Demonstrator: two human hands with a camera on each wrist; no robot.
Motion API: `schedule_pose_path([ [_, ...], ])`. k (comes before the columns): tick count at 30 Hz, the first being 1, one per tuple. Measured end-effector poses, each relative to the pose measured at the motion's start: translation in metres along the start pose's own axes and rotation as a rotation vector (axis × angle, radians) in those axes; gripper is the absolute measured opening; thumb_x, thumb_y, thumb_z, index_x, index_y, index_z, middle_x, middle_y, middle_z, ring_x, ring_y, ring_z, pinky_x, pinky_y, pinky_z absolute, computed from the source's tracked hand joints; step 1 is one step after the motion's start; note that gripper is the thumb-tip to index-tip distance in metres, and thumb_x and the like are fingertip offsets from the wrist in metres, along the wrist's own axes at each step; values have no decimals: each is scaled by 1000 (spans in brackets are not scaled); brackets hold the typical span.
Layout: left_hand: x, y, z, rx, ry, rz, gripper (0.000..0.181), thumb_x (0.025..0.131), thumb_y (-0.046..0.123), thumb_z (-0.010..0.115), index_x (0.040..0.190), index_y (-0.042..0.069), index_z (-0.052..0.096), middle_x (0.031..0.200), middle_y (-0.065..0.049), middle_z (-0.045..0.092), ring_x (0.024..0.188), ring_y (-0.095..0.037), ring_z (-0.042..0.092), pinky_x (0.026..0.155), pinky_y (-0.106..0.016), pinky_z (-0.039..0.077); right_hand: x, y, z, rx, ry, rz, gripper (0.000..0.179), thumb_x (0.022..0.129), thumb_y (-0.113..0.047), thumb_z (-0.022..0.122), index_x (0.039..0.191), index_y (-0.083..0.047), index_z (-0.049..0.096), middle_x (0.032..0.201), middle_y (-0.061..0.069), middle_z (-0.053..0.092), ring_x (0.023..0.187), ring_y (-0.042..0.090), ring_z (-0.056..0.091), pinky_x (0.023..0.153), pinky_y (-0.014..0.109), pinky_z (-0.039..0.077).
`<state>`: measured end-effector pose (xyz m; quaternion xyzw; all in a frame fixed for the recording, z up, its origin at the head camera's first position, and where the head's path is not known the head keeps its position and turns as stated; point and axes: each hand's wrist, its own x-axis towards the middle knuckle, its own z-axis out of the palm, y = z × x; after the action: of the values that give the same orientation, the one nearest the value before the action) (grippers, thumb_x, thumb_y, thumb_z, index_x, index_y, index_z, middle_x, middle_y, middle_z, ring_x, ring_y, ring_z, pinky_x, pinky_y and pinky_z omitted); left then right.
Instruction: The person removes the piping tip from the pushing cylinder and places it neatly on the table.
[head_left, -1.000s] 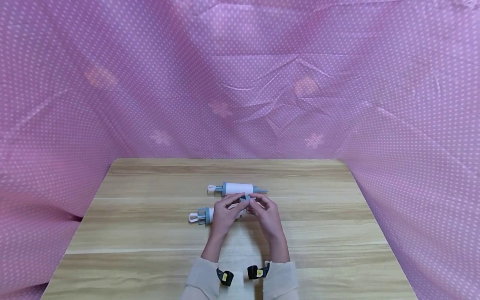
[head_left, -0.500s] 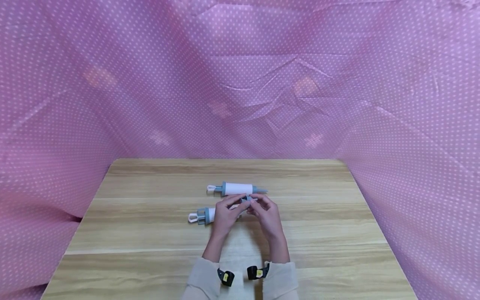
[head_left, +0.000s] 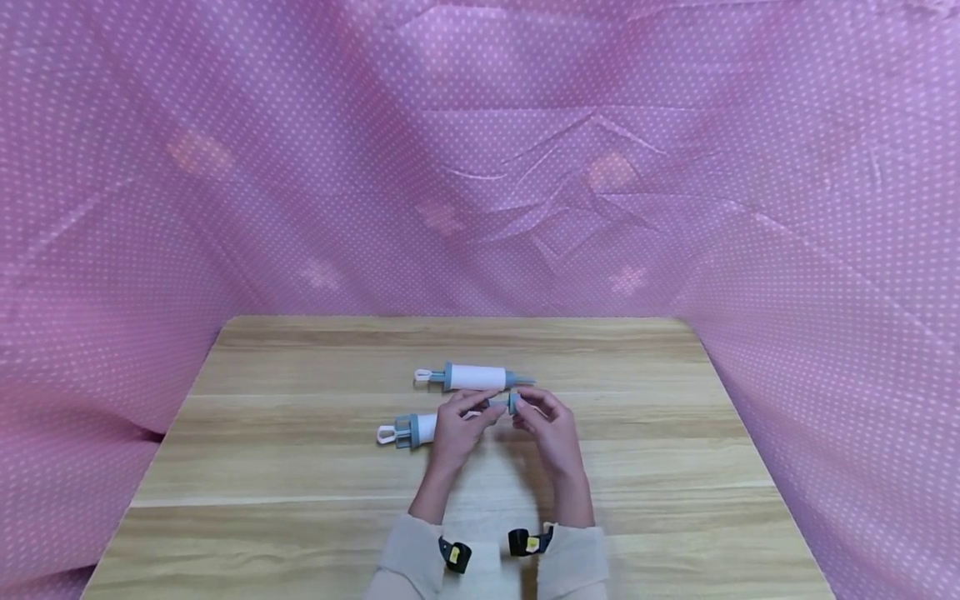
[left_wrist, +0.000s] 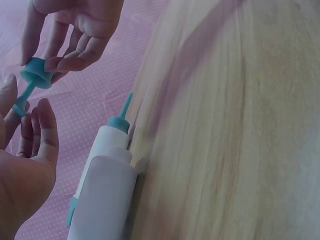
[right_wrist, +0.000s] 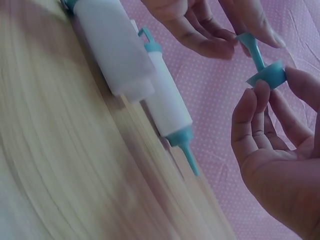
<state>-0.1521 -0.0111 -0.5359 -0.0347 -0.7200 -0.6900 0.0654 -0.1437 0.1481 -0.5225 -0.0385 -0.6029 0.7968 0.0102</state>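
Between my two hands is a teal nozzle [left_wrist: 37,75] with a wide cup-shaped collar, a thin stem and a flared tip. My right hand [head_left: 553,433] pinches the collar between thumb and fingers. At the other end, the flared tip is pinched by my left hand [head_left: 456,432]. Close below the hands lies a white syringe-like icing press [head_left: 427,428] with a teal end piece and a white loop handle; its bare front neck shows in the right wrist view. Farther back rests a second icing press [head_left: 477,377], with a pointed teal nozzle on its front.
Both presses lie crosswise on the wood-grain table [head_left: 645,450]. Pink dotted cloth [head_left: 480,208] hangs behind the table and along both sides. A small black wrist camera [head_left: 454,556] sits at each cuff.
My right hand has shifted to the right, carrying the collar end, and the gap between the hands is wider. My left hand has moved slightly right. Both presses stay in place.
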Motion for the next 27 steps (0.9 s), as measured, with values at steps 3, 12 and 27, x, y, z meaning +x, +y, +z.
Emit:
schedule_pose_path([
  [3, 0, 1, 3, -8, -1, -1, 32, 86, 17, 83, 112, 0, 76, 103, -14, 66, 91, -20, 63, 74, -22, 54, 0, -1, -5, -15, 23, 9, 34, 93, 2, 69, 122, 16, 59, 103, 7, 69, 81, 16, 67, 76, 30, 58],
  [12, -13, -10, 13, 68, 60, -67, 28, 84, 23, 85, 104, 5, 76, 97, -4, 66, 86, -17, 63, 75, -27, 56, -11, 8, -19, -69, 89, 5, 32, 89, 4, 73, 117, 15, 63, 105, 11, 66, 74, 14, 65, 74, 30, 58],
  [27, -2, -15, 48, 99, 185, -34, 22, 80, 5, 84, 99, 0, 75, 90, -4, 66, 78, -14, 65, 71, -24, 58, 1, 8, -55, -294, 149, -11, 34, 87, -3, 79, 118, 8, 66, 111, 14, 66, 74, 9, 65, 70, 26, 56],
])
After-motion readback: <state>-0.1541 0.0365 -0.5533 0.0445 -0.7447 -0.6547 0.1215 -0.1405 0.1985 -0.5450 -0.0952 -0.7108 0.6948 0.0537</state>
